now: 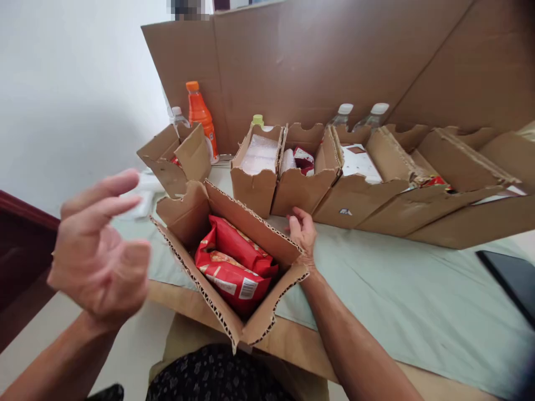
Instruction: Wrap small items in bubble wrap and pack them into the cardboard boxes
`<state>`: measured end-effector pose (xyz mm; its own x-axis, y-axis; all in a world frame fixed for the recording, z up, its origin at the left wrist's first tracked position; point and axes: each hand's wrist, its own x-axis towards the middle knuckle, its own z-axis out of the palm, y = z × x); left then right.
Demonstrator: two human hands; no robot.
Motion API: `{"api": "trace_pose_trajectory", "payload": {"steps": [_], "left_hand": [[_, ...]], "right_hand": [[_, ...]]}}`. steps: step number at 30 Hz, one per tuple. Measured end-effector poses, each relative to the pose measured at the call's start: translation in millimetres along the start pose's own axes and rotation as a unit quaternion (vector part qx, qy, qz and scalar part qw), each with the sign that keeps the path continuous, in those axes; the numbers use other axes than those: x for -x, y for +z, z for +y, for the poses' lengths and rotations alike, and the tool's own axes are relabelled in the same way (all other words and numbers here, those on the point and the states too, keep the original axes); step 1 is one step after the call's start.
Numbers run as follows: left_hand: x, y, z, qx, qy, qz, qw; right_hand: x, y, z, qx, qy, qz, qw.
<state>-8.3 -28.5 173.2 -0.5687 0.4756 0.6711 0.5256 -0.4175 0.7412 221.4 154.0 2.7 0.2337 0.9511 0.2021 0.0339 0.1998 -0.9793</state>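
Observation:
Just in front of me, an open-topped cardboard box (186, 278) stands turned at an angle at the table's front edge. Inside lie red printed packets (240, 256), one showing a barcode. My left hand (102, 250) is raised in the air left of this box, fingers curved and apart, holding nothing. On the far right side of the box, my right hand (301, 231) is low over the cloth, fingers loosely bent and nothing visible in them. Its wrist passes close by the box's right corner; whether they touch I cannot tell.
Several cardboard boxes (355, 206) stand in a row behind, holding bubble-wrapped and packaged items. A smaller box (161, 167) stands back left beside an orange bottle (201, 120). Clear bottles (343, 114) stand before a cardboard panel (292, 61). A dark flat device (510, 278) lies right on green cloth (376, 284).

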Motion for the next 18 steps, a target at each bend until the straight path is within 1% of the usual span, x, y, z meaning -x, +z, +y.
{"api": "trace_pose_trajectory", "payload": {"steps": [1, 2, 3, 5, 6, 7, 8, 10, 12, 13, 15, 16, 18], "left_hand": [[-1.0, -6.9, -19.3, 0.011, 0.026, 0.039, 0.999], [-0.4, -12.9, -39.5, 0.019, 0.026, 0.050, 0.998], [1.8, -17.7, -59.2, 0.022, -0.032, 0.030, 0.999], [10.1, -23.4, -92.1, 0.056, -0.172, -0.011, 0.983], [15.1, -24.2, -103.7, 0.075, -0.228, -0.030, 0.970], [20.1, -23.7, -111.9, 0.096, -0.265, -0.042, 0.959], [24.6, -22.1, -116.9, 0.114, -0.289, -0.054, 0.949], [31.9, -16.8, -119.7, 0.143, -0.316, -0.082, 0.935], [37.9, -10.9, -117.7, 0.165, -0.336, -0.123, 0.919], [41.3, -8.6, -116.3, 0.169, -0.341, -0.142, 0.914], [50.1, -6.0, -113.6, 0.167, -0.345, -0.164, 0.909], [55.6, -5.8, -112.5, 0.164, -0.344, -0.163, 0.910], [68.4, -6.8, -110.1, 0.149, -0.338, -0.145, 0.918]], "right_hand": [[-0.4, 0.4, -2.3, 0.003, 0.000, -0.008, 1.000], [-1.0, 0.2, -5.7, 0.006, 0.002, -0.018, 1.000], [-1.5, -0.9, -10.5, 0.008, 0.003, -0.031, 0.999], [-0.3, -7.3, -23.5, 0.014, 0.008, -0.059, 0.998], [2.7, -13.1, -31.5, 0.018, 0.011, -0.073, 0.997], [8.0, -20.7, -39.9, 0.022, 0.014, -0.086, 0.996], [16.1, -30.0, -48.3, 0.029, 0.016, -0.098, 0.995], [41.3, -51.0, -62.8, 0.052, 0.025, -0.114, 0.992], [77.3, -69.1, -70.6, 0.086, 0.039, -0.112, 0.989], [97.4, -74.8, -71.0, 0.098, 0.044, -0.110, 0.988], [135.4, -77.6, -64.8, 0.105, 0.044, -0.124, 0.986], [150.3, -75.5, -59.2, 0.106, 0.038, -0.127, 0.985], [165.4, -69.3, -47.0, 0.110, 0.016, -0.127, 0.986]]}}
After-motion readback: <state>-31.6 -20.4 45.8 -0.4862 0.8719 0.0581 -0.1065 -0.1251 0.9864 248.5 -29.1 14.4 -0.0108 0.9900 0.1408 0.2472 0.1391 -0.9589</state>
